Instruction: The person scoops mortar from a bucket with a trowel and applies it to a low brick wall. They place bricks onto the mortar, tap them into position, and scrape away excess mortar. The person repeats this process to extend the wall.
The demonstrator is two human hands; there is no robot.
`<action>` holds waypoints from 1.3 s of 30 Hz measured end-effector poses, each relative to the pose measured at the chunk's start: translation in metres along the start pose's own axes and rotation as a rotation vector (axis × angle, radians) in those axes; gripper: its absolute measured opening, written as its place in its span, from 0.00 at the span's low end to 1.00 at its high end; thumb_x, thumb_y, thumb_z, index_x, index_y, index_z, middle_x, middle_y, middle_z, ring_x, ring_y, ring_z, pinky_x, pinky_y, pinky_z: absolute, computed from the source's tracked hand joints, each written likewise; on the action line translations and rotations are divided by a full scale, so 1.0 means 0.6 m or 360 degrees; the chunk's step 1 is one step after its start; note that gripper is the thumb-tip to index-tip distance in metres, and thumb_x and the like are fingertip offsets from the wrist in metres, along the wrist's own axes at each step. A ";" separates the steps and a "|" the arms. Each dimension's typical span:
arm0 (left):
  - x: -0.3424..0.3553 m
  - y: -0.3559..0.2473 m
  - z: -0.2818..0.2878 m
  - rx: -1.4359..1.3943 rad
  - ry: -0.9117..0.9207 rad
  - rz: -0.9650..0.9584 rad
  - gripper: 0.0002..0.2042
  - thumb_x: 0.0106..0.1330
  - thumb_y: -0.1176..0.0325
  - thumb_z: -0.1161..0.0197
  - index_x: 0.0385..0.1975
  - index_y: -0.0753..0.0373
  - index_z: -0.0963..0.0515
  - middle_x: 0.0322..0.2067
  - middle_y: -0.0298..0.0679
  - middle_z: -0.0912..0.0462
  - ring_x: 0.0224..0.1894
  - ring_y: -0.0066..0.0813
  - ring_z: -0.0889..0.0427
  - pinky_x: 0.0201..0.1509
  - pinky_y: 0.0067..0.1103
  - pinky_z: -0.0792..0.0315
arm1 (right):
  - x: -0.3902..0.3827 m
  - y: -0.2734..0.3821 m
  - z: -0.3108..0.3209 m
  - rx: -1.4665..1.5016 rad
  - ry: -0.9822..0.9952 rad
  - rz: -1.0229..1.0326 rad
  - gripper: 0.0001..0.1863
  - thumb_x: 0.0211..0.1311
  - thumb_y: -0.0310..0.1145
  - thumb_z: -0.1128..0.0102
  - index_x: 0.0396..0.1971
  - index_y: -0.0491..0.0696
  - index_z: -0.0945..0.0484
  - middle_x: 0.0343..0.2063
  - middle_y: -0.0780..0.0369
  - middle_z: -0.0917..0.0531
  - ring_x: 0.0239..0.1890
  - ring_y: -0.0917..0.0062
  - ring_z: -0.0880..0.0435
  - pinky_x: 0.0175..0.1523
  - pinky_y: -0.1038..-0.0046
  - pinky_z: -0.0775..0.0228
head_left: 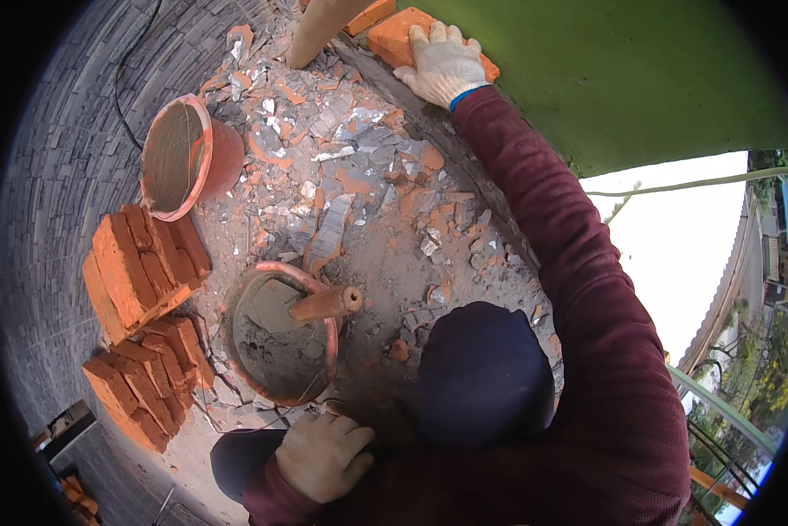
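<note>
My right hand, in a pale work glove with a blue cuff, is at the far end of my outstretched arm. It spans an orange brick lying against the green wall, fingers along one edge and thumb at the other. Down by my bent knee rests my left hand, also gloved, holding nothing, its fingers loosely bent and apart. Just beyond it stands a round orange tub of grey mortar. A trowel lies in the mortar, its wooden handle sticking out over the rim.
An orange bucket holding grey material stands at left. Two stacks of bricks, an upper stack and a lower stack, sit by the grey tiled surface. Broken rubble covers the ground. A wooden post rises beside the wall.
</note>
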State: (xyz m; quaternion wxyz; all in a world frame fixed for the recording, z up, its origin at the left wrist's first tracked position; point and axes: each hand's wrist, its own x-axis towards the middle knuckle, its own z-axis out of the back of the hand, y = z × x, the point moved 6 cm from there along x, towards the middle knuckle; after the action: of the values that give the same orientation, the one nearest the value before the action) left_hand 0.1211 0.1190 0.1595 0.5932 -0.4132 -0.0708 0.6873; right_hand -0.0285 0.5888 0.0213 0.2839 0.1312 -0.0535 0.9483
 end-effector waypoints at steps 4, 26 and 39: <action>-0.003 0.001 0.006 0.0000 0.0030 0.0030 0.17 0.57 0.61 0.26 0.46 0.56 0.16 0.37 0.37 0.16 0.41 0.40 0.15 0.45 0.36 0.24 | 0.019 -0.021 0.015 -0.0088 0.0186 0.0245 0.44 0.65 0.67 0.41 0.72 0.52 0.29 0.59 0.49 0.18 0.60 0.55 0.15 0.60 0.55 0.19; -0.009 -0.010 0.000 0.0068 0.0033 -0.0047 0.17 0.59 0.60 0.27 0.48 0.53 0.16 0.42 0.38 0.15 0.42 0.41 0.15 0.47 0.35 0.24 | 0.015 0.030 0.009 0.0110 -0.0033 0.0079 0.41 0.61 0.60 0.35 0.73 0.59 0.29 0.72 0.56 0.29 0.74 0.56 0.34 0.70 0.33 0.44; -0.004 -0.024 0.010 -0.0039 0.0107 -0.0103 0.19 0.60 0.59 0.29 0.51 0.58 0.17 0.40 0.39 0.16 0.44 0.43 0.16 0.47 0.36 0.23 | 0.018 0.033 0.007 -0.0043 -0.0056 0.0069 0.31 0.70 0.54 0.41 0.70 0.62 0.27 0.66 0.59 0.22 0.69 0.59 0.26 0.60 0.39 0.33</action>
State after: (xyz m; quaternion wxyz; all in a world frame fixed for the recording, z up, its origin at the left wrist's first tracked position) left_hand 0.1277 0.1232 0.1731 0.6120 -0.4407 -0.0726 0.6526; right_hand -0.0471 0.5772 0.0277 0.2639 0.1428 -0.0741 0.9510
